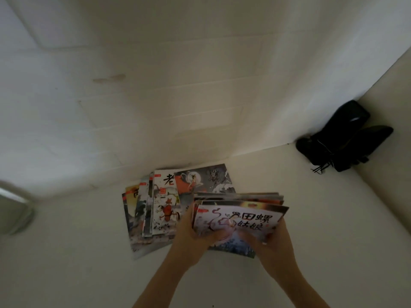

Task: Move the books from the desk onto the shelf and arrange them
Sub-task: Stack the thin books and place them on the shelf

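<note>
- Up front, the left hand (189,232) and the right hand (275,236) grip a bundle of thin picture books (240,216) from either side, fingers curled round its near corners; the bundle is tilted, its far edge raised, cover with large black characters facing up.
- Under the bundle, one more book (233,247) lies flat on the desk (66,252), only its near edge showing between the wrists.
- Just left of the bundle, a fanned pile of books (153,210) lies flat, overlapping one another, its far end near the desk's back edge where it meets the wall (178,74).
- Behind the bundle, a grey and red book (206,178) lies flat, close to the back edge.
- To the right, bare desk runs from the bundle to the right edge and back into the far right corner, where a black object with thin cords (342,141) leans against the side wall; it is well apart from the books.
- To the left, bare desk reaches a blurred pale object (13,210) at the left edge.
- Overall, the desk is pale cream, the wall white with faint brick lines and a brownish smear, the light dim.
</note>
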Demonstrator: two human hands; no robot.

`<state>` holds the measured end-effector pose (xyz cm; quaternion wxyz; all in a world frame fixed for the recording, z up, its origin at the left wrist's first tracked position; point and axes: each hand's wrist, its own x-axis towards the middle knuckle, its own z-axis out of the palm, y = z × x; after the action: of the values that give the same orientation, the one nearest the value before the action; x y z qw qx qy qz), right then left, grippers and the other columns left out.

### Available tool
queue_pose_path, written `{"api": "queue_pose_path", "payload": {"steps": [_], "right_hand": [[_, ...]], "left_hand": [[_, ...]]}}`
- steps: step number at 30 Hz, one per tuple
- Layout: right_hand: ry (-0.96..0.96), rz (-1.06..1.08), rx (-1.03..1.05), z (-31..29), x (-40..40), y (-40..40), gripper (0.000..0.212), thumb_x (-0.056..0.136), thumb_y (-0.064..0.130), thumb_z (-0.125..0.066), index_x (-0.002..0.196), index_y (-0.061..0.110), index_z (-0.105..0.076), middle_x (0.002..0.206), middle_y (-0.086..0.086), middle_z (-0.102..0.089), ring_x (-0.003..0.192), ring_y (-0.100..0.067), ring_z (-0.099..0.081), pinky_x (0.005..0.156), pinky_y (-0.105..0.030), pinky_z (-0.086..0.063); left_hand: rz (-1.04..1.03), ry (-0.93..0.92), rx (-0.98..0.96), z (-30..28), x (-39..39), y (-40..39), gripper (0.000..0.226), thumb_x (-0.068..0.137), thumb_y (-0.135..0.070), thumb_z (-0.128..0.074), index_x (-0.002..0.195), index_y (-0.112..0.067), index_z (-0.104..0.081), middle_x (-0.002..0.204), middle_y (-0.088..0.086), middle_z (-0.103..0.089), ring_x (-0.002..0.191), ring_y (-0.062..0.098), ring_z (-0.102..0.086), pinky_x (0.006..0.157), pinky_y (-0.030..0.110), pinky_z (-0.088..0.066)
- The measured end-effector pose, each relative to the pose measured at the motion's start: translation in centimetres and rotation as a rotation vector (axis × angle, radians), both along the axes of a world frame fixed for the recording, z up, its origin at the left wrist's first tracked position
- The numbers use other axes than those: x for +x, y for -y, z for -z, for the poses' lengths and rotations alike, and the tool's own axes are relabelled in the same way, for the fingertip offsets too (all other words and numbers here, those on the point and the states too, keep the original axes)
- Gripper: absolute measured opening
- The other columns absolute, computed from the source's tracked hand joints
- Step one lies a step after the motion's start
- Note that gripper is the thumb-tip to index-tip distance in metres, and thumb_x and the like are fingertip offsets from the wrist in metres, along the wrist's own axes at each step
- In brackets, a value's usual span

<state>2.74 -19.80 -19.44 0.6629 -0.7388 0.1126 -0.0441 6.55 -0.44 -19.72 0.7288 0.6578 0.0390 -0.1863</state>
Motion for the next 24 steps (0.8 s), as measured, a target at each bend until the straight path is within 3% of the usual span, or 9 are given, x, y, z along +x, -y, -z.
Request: {"api": "queue_pose_path", "payload": {"steps": [2, 5, 7, 10, 14, 16, 18, 21, 24], "right_hand": [[-0.014, 0.036, -0.023, 1.0, -1.4, 0.0, 0.071, 0.069, -0.017, -0.074, 0.121, 0.025, -0.049, 0.104, 0.021, -0.071, 0.097, 0.0, -0.069, 0.073, -0.017, -0.056], [-0.024, 0.039, -0.132, 2.1, -2.8, -0.1, 0.064, 0.069, -0.009, -0.079, 0.111, 0.035, -0.06, 0.1, 0.013, -0.073, 0.096, 0.0, -0.067, 0.077, -0.022, -0.058], [-0.027, 0.068, -0.12, 2.4, -3.5, -0.2, 0.07, 0.07, -0.006, -0.079, 0.123, 0.029, -0.05, 0.106, 0.01, -0.067, 0.098, 0.009, -0.062, 0.081, -0.015, -0.055], [-0.007, 0.069, -0.11, 2.3, -4.1, -0.4, 0.069, 0.074, -0.006, -0.075, 0.132, 0.008, -0.04, 0.113, 0.0, -0.06, 0.097, 0.009, -0.061, 0.077, -0.01, -0.052], [-0.087, 0.024, -0.147, 2.7, -4.5, 0.0, 0.066, 0.081, -0.008, -0.07, 0.13, 0.02, -0.037, 0.12, 0.009, -0.054, 0.102, 0.019, -0.055, 0.081, -0.009, -0.051], [-0.127, -0.023, -0.178, 2.5, -3.8, 0.4, 0.058, 0.083, 0.001, -0.07, 0.126, 0.025, -0.039, 0.12, 0.008, -0.056, 0.106, 0.009, -0.058, 0.083, -0.013, -0.053], [-0.155, -0.099, -0.231, 1.8, -2.4, 0.5, 0.052, 0.084, 0.012, -0.071, 0.124, 0.025, -0.042, 0.119, 0.007, -0.057, 0.108, -0.006, -0.06, 0.084, -0.018, -0.054], [-0.227, -0.17, -0.214, 0.3, 1.3, -0.3, 0.053, 0.081, 0.023, -0.077, 0.125, 0.014, -0.049, 0.117, 0.006, -0.062, 0.106, -0.015, -0.062, 0.085, -0.027, -0.057], [-0.316, -0.17, -0.197, -0.4, 5.9, -1.2, 0.043, 0.08, 0.013, -0.079, 0.112, 0.012, -0.051, 0.102, 0.007, -0.061, 0.093, -0.017, -0.061, 0.073, -0.027, -0.056]], "left_hand": [[-0.04, 0.019, -0.019, 1.0, -0.8, 0.4, 0.05, 0.073, 0.018, -0.074, 0.117, -0.001, -0.058, 0.107, 0.015, -0.073, 0.099, 0.031, -0.07, 0.075, 0.037, -0.061], [-0.105, -0.011, -0.027, 0.9, -2.3, 0.8, 0.058, 0.064, 0.001, -0.084, 0.116, -0.006, -0.059, 0.105, 0.008, -0.074, 0.097, 0.026, -0.071, 0.073, 0.03, -0.06], [-0.105, 0.001, 0.026, 0.4, -3.5, 1.5, 0.06, 0.071, 0.013, -0.078, 0.124, 0.001, -0.054, 0.113, 0.021, -0.069, 0.101, 0.031, -0.069, 0.073, 0.025, -0.059], [-0.208, -0.058, -0.02, -1.2, -4.7, 2.4, 0.07, 0.076, 0.02, -0.069, 0.122, -0.026, -0.043, 0.116, 0.012, -0.063, 0.083, 0.005, -0.072, 0.063, 0.015, -0.055], [-0.168, -0.054, -0.087, -1.2, -4.8, 2.6, 0.062, 0.075, 0.004, -0.075, 0.124, -0.022, -0.046, 0.116, 0.006, -0.064, 0.091, 0.012, -0.072, 0.071, 0.029, -0.06], [-0.124, -0.035, 0.036, -1.4, -4.5, 2.1, 0.052, 0.085, 0.012, -0.061, 0.124, -0.019, -0.046, 0.115, 0.005, -0.065, 0.095, 0.009, -0.07, 0.074, 0.026, -0.059], [-0.15, -0.039, 0.197, -2.4, -3.6, 1.9, 0.048, 0.087, 0.003, -0.066, 0.122, -0.021, -0.045, 0.116, -0.002, -0.063, 0.099, 0.003, -0.066, 0.081, 0.024, -0.058], [-0.232, -0.104, 0.398, -2.2, -0.4, 0.6, 0.043, 0.087, -0.008, -0.068, 0.126, -0.016, -0.051, 0.118, 0.0, -0.063, 0.108, 0.016, -0.062, 0.091, 0.035, -0.056], [-0.182, -0.157, 0.653, -0.9, 3.1, -0.3, 0.055, 0.078, -0.034, -0.067, 0.127, -0.012, -0.053, 0.124, 0.009, -0.058, 0.115, 0.029, -0.058, 0.094, 0.043, -0.054]]}}
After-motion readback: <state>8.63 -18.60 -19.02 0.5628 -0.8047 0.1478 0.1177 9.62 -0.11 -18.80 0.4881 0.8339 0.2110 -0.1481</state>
